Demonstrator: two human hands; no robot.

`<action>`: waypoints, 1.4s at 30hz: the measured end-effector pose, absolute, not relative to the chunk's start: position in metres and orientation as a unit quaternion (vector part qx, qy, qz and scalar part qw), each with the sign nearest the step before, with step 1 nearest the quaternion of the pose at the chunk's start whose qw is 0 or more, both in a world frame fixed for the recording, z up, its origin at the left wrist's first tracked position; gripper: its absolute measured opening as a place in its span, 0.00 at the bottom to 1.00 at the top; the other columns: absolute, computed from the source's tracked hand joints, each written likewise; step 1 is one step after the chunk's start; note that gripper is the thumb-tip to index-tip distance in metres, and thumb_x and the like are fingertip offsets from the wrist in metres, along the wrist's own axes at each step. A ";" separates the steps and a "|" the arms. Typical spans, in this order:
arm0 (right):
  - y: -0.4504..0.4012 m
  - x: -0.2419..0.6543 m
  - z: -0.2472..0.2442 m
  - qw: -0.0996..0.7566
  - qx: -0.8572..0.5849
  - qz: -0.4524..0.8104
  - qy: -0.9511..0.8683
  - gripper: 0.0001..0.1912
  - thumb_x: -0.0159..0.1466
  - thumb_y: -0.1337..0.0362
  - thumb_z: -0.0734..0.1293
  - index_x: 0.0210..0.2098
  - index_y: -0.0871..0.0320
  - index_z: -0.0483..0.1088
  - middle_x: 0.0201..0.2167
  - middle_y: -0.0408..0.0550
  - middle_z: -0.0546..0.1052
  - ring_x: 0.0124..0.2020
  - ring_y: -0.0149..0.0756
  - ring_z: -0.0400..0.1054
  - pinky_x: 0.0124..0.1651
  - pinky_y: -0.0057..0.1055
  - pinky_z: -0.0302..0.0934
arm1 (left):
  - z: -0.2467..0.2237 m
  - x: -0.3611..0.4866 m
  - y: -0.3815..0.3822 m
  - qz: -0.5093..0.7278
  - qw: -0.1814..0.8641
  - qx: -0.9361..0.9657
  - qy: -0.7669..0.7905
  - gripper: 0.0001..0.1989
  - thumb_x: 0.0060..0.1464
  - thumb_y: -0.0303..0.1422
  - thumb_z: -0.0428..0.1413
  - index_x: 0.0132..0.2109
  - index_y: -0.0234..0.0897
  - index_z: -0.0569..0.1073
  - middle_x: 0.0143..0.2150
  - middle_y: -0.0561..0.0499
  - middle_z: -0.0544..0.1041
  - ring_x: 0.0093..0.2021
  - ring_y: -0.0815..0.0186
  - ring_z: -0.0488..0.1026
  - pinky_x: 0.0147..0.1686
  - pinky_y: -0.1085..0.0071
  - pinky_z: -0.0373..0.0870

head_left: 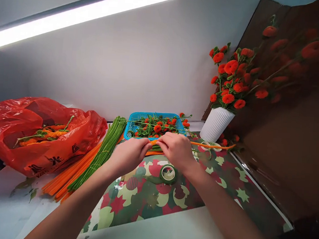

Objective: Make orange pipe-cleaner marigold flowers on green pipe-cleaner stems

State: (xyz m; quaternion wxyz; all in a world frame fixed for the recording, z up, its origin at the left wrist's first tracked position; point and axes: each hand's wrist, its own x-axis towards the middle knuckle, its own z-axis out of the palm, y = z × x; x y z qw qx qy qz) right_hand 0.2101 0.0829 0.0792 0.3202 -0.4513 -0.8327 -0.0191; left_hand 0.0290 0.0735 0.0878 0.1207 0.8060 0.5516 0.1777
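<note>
Both my hands meet above the patterned mat (153, 203), fingers closed on one fuzzy orange pipe cleaner (215, 146). My left hand (132, 152) pinches its coiled end. My right hand (177, 150) grips right beside that coil, and the straight length sticks out to the right past the knuckles. Fingertips of both hands nearly touch. Just below them a roll of green tape (168, 174) lies flat on the mat. Behind the hands stands a blue basket (129, 126) filled with small orange flowers (157, 128) on green stems.
On the left, a red plastic bag (89, 128) holds orange and green pieces. Bundles of green pipe cleaners (101, 159) and orange pipe cleaners (69, 171) lie beside it. A white ribbed vase (217, 124) of orange flowers (231, 67) leans at right near a dark glossy panel (283, 155).
</note>
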 end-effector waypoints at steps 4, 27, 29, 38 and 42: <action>0.083 0.208 0.077 0.470 -0.420 0.080 -0.772 0.08 0.63 0.67 0.65 0.33 0.59 0.77 0.29 0.47 0.78 0.30 0.31 0.69 0.35 0.27 0.58 | 0.085 0.039 0.072 0.294 0.159 0.773 0.540 0.15 0.62 0.38 0.43 0.29 0.40 0.62 0.23 0.54 0.66 0.23 0.66 0.60 0.25 0.71 0.53; 0.096 0.225 0.080 0.292 -0.503 0.057 -0.811 0.07 0.57 0.65 0.72 0.23 0.58 0.77 0.24 0.43 0.77 0.26 0.29 0.67 0.29 0.26 0.51 | 0.080 0.032 0.079 0.154 0.152 0.843 0.492 0.18 0.62 0.39 0.44 0.25 0.39 0.64 0.21 0.54 0.64 0.21 0.67 0.57 0.23 0.71 0.47; 0.095 0.221 0.077 0.342 -0.475 0.005 -0.811 0.07 0.60 0.66 0.69 0.26 0.58 0.77 0.25 0.45 0.77 0.28 0.30 0.69 0.32 0.27 0.54 | 0.078 0.034 0.081 0.196 0.153 0.818 0.519 0.17 0.62 0.39 0.43 0.26 0.39 0.63 0.21 0.54 0.65 0.22 0.66 0.59 0.23 0.71 0.49; 0.096 0.226 0.078 0.492 -0.342 0.130 -0.790 0.10 0.63 0.64 0.65 0.37 0.58 0.79 0.25 0.45 0.76 0.25 0.30 0.65 0.30 0.28 0.60 | 0.073 0.037 0.084 0.391 0.411 0.686 0.456 0.17 0.60 0.46 0.45 0.31 0.37 0.65 0.20 0.60 0.50 0.20 0.72 0.48 0.19 0.75 0.47; 0.104 0.239 0.081 0.468 -0.351 0.327 -0.742 0.13 0.57 0.56 0.70 0.30 0.60 0.79 0.24 0.46 0.75 0.24 0.30 0.64 0.26 0.28 0.57 | 0.073 0.033 0.085 0.387 0.527 0.665 0.361 0.18 0.60 0.47 0.47 0.33 0.36 0.66 0.21 0.62 0.47 0.20 0.73 0.43 0.19 0.75 0.42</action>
